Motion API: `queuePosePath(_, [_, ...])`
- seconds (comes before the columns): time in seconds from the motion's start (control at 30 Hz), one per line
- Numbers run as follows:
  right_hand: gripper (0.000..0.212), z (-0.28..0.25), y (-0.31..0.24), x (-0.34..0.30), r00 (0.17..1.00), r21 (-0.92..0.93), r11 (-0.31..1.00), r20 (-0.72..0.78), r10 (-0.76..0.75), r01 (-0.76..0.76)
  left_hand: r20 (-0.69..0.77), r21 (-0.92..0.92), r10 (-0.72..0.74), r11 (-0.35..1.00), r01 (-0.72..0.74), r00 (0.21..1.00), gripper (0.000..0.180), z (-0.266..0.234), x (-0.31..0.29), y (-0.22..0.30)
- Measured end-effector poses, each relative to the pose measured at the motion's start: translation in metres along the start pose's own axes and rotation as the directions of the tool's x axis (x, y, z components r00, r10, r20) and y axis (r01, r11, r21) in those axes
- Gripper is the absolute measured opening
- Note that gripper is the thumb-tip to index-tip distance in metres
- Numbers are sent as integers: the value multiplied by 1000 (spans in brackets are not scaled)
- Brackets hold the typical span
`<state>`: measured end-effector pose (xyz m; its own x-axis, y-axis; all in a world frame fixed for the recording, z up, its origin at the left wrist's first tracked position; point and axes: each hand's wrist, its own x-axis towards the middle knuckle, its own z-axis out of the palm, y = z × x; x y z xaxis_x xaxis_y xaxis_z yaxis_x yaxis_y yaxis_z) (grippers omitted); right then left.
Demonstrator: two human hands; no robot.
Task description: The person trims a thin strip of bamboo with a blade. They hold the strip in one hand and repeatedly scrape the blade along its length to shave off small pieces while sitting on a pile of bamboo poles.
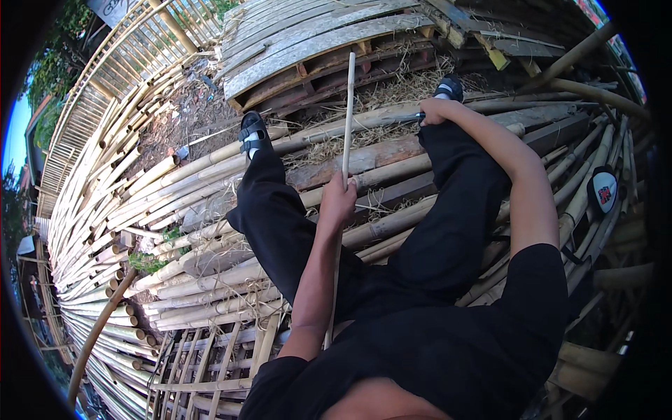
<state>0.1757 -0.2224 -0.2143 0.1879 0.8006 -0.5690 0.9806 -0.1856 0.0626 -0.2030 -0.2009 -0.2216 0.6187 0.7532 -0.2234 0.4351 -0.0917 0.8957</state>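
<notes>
My left hand (339, 199) is closed round a long, pale bamboo strip (349, 105). The strip stands out in front of me, and its lower part runs back along my left forearm toward my body. Out by my right knee, my right hand (437, 110) grips a knife (395, 117) whose narrow grey blade points left, toward the strip but apart from it. Most of the knife's handle is hidden in my fist. Thin curled shavings (329, 148) lie between my feet, under the blade.
I sit on stacked bamboo poles (203, 168), legs stretched forward in black trousers. Wooden pallets (315, 45) stand ahead. A bamboo fence (133, 52) curves along the left. A cap (603, 190) rests on poles at right, and a bamboo lattice (210, 364) lies at lower left.
</notes>
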Motion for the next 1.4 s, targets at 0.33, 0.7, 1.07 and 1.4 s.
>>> queuePosePath(0.33, [47,-37,-30,-14,997,171,985,-70,30,-17,349,151,-124,986,74,929,38,-39,-7,2])
queuePosePath(0.7, [50,-130,-151,-91,946,948,215,-172,-275,234,281,-320,35,946,60,959,30,-89,25,76])
queuePosePath(1.07, [32,-137,-179,-55,943,951,-134,-297,-150,278,301,-501,245,863,-66,922,43,-94,63,100])
queuePosePath(1.4, [29,-145,-161,-38,952,954,-148,-229,202,261,441,-496,60,848,187,896,50,-80,30,81])
